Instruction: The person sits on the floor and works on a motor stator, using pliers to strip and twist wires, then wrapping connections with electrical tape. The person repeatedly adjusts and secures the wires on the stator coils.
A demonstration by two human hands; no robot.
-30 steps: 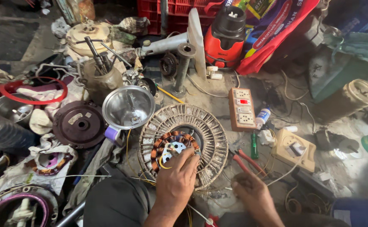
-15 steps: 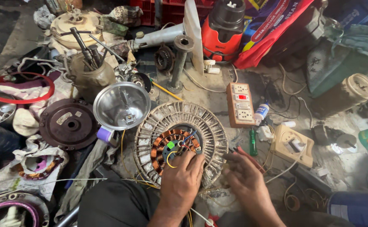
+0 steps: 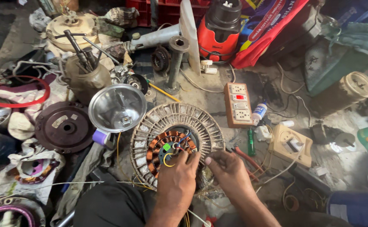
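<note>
A round fan motor stator [image 3: 158, 122] with grey slotted rim and copper windings lies on the floor in front of me. Coloured wires [image 3: 173, 148] in yellow, blue and red come from its centre. My left hand [image 3: 177, 180] rests on the near side of the windings, its fingertips pinching these wires. My right hand [image 3: 228, 170] sits beside it at the stator's right rim, fingers curled and touching the edge, with nothing clearly held. Red-handled pliers [image 3: 245, 156] lie just right of that hand.
A shiny metal reflector bowl [image 3: 116, 107] and a dark round motor cover [image 3: 64, 126] lie to the left. An orange power strip [image 3: 237, 104], a green screwdriver [image 3: 251, 142], a beige switch box [image 3: 291, 145] and a red blender base [image 3: 217, 35] are to the right and back.
My right hand has moved left from the floor by the pliers to the stator's rim. The left hand stays on the windings. The view has shifted closer.
</note>
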